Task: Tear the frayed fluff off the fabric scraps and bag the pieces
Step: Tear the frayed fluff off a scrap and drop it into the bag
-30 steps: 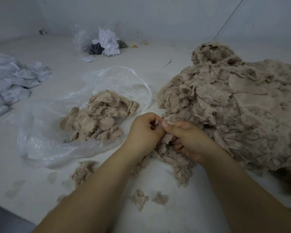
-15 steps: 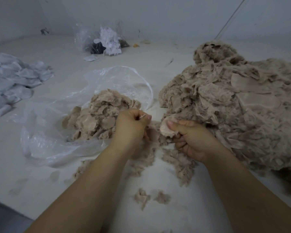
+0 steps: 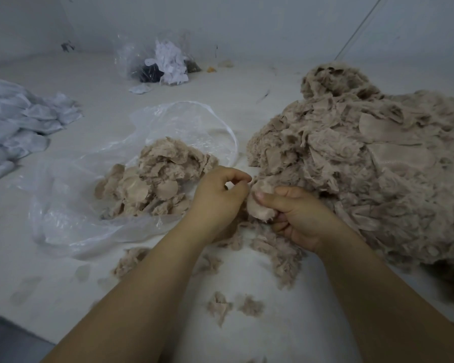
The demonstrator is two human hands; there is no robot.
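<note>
My right hand grips a small round beige fabric scrap, thumb pressed on its face. My left hand is beside it, fingers curled, fingertips pinching at the scrap's upper edge where fluff sticks out. A big heap of frayed beige scraps lies to the right. To the left, an open clear plastic bag holds a pile of cleaned beige pieces. Torn fluff lies on the surface under my hands.
A pile of white fabric pieces lies at the far left. Another clear bag with white and dark scraps stands at the back by the wall. Small fluff tufts sit near the front edge.
My left hand swung left toward the bag, then came back to the scrap. My right hand turned the scrap so its round face shows.
</note>
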